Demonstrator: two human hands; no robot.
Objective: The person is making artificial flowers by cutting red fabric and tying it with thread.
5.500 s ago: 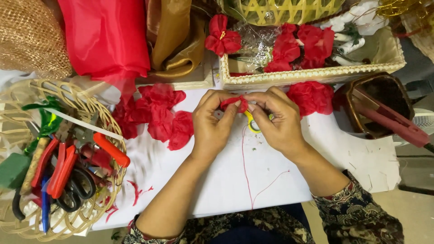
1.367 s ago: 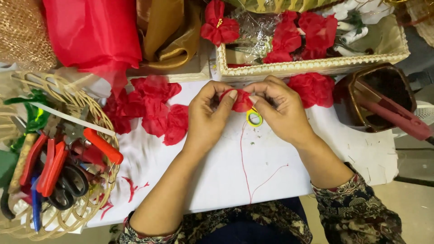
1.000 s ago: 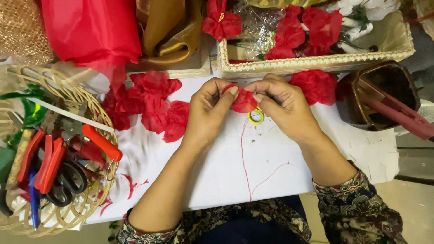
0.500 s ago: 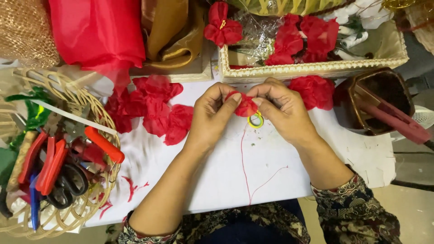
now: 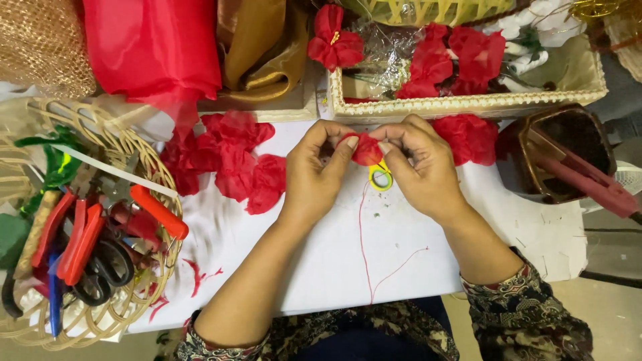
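Note:
Both my hands pinch a small red fabric flower piece (image 5: 366, 150) above a white table (image 5: 321, 261). My left hand (image 5: 321, 170) grips its left side with thumb and fingers. My right hand (image 5: 418, 167) grips the right side. A yellow-green ring-shaped thing (image 5: 381, 177) sits just under the flower, by my right thumb. A red thread (image 5: 364, 247) hangs from the flower and trails down over the table towards me.
Red fabric petals (image 5: 231, 157) lie left of my hands, more (image 5: 468, 137) to the right. A wicker basket (image 5: 127, 157) at left holds scissors and red-handled pliers. A white tray (image 5: 468, 103) behind holds red flowers. A brown container (image 5: 568, 157) stands at right.
My hands stay on the red flower piece and work it with small finger shifts. The view has swayed slightly. The thread still hangs in the same place.

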